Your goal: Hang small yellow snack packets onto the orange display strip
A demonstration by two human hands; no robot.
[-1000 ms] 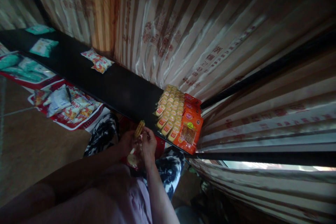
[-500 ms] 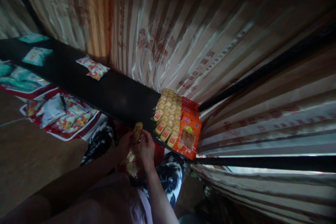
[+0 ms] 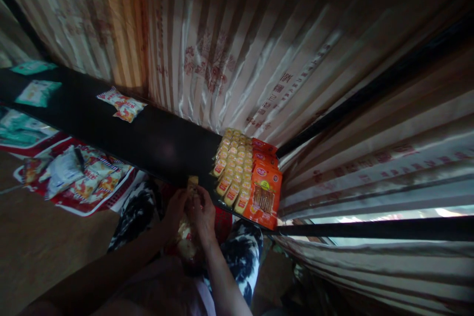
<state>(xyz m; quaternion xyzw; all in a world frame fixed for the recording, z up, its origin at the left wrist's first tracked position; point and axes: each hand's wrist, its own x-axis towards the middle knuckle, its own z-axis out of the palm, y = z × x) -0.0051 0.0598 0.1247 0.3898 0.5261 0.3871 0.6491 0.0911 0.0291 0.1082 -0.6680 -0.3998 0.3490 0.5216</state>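
Just in front of my lap, at the near edge of the black shelf [image 3: 159, 140], both hands meet around a small yellow wrapped snack [image 3: 192, 182]. My left hand [image 3: 177, 206] pinches its left side and my right hand [image 3: 203, 211] its right side; shadow hides some of the fingers. Below them, between my knees, a red container [image 3: 223, 222] holds more clear-wrapped snacks [image 3: 187, 241]. To the right of my hands, similar yellow packets [image 3: 237, 160] stand in tight rows on the shelf, beside overlapping orange snack bags [image 3: 263, 192].
Red-and-white snack bags [image 3: 128, 108] and green bags [image 3: 39, 93] lie farther left on the shelf. Below it, a red basket [image 3: 79, 210] holds several snack bags. Pleated curtains [image 3: 237, 44] hang behind, with dark poles [image 3: 370, 229] at right.
The yellow snack has turned more upright between my fingers, and both hands have drawn closer together. The whole view has shifted slightly; the laid-out packets look unchanged.
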